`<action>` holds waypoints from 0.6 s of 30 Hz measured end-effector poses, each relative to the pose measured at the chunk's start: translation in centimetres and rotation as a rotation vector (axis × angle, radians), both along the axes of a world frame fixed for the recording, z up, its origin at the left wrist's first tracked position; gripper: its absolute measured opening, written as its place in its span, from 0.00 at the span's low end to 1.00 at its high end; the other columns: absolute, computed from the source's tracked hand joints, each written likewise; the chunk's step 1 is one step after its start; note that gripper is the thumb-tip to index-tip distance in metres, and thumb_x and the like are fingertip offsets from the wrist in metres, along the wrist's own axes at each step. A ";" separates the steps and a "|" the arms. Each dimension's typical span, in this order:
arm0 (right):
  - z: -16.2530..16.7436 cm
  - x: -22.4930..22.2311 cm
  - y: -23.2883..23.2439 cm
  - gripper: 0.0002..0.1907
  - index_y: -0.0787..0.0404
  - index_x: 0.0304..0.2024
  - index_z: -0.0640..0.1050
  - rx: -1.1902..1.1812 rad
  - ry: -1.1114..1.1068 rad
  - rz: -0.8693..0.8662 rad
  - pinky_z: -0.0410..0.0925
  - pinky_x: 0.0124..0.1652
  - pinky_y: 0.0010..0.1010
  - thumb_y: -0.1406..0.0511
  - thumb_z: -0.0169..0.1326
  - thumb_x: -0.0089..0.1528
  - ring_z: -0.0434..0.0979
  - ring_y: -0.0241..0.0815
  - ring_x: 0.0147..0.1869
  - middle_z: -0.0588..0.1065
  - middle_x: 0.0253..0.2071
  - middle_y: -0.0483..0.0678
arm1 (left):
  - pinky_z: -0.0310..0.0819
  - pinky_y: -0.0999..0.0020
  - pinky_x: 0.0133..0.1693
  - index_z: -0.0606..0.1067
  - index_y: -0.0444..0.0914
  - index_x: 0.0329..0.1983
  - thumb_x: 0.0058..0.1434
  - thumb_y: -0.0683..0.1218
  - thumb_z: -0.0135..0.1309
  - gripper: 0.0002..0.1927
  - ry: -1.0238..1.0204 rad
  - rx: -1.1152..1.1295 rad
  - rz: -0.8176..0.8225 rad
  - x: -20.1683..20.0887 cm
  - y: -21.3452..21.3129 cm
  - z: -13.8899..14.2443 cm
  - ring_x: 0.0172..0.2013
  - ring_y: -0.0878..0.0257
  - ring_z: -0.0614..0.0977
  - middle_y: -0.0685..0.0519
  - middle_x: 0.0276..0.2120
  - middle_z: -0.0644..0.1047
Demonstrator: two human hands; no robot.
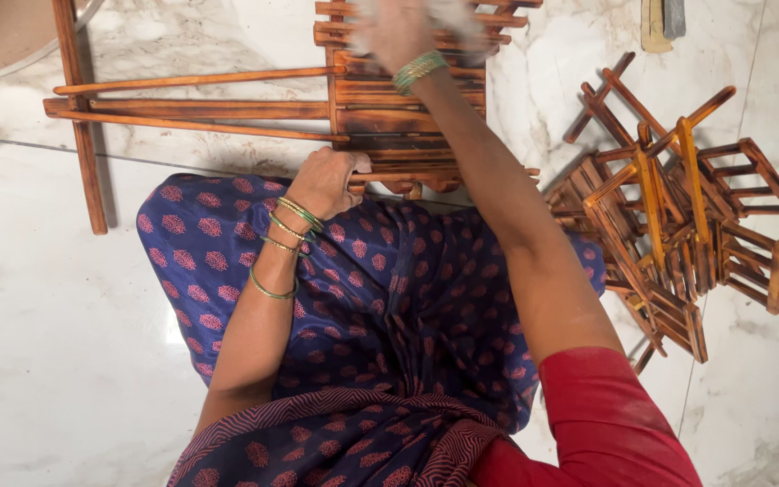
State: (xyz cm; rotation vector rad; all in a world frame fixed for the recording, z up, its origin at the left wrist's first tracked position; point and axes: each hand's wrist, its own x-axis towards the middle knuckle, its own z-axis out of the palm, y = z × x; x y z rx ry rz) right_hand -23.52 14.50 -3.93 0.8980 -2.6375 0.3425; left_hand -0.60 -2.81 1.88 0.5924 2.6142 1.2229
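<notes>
Gripping the slatted, burnt-brown wooden rack (398, 117), the left hand (326, 180) clenches its edge; right hand (398, 32) blurred, grip unclear.

White marble floor (65, 361), glossy, grey-veined, with thin tile joints running across it. Far centre: a slatted frame of dark scorched wood (389, 117) lies flat, its long rails (191, 108) reaching left to a crosspiece (83, 153). Right: a heap of small frames (678, 225) of the same wood, tumbled over one another. Far right edge: a small block-shaped object (660, 22), partly cut off. Far left corner: the curved edge of a tan object (2, 45). Near centre: a seated person's blue patterned cloth (389, 298) spreads over the tiles.
</notes>
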 end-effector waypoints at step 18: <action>15.8 11.5 5.2 0.17 0.66 0.55 0.72 -0.559 -1.095 0.450 0.67 0.50 0.22 0.73 0.56 0.63 0.72 0.30 0.52 0.73 0.49 0.42 | 0.80 0.70 0.51 0.68 0.31 0.59 0.68 0.42 0.59 0.21 -0.180 1.328 0.303 -0.7 0.6 2.8 0.49 0.65 0.82 0.50 0.53 0.77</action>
